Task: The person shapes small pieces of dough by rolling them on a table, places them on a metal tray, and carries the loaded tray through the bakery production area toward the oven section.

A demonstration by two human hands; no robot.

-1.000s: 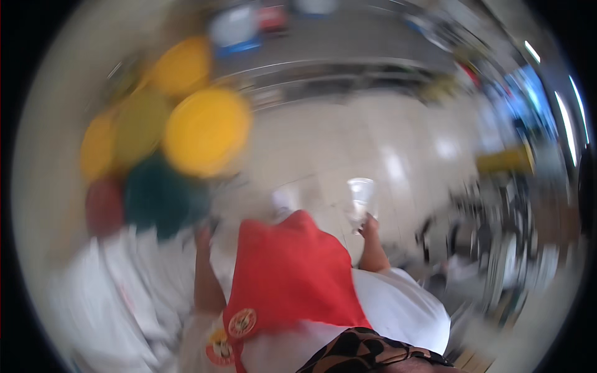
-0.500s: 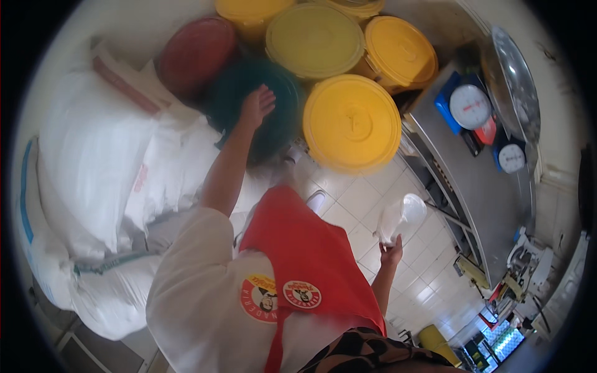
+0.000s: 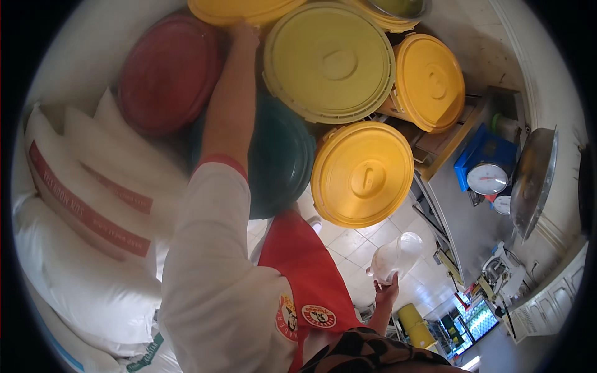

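Observation:
My left arm stretches away over the dark green lidded bin (image 3: 283,161). At its end my left hand (image 3: 246,35) meets the near edge of a far yellow lid (image 3: 249,11); its fingers are blurred and partly hidden there. On the right, low over the tiled floor, my right hand (image 3: 387,291) grips a translucent white plastic container (image 3: 399,256) by its lower end, the wide mouth tilted up and away. Beside the left arm stand a dark red lidded bin (image 3: 168,74) and a larger dull-yellow lidded bin (image 3: 329,62).
More bins with yellow lids (image 3: 364,177) stand to the right. White sacks (image 3: 87,248) are piled at the left. A steel table (image 3: 457,211) on the right carries blue scales (image 3: 488,177) and a large metal bowl (image 3: 536,180).
My left hand has moved from above the green bin farther away to the far yellow lid. My body has leaned forward. The right hand still holds the container, now slightly lower in view.

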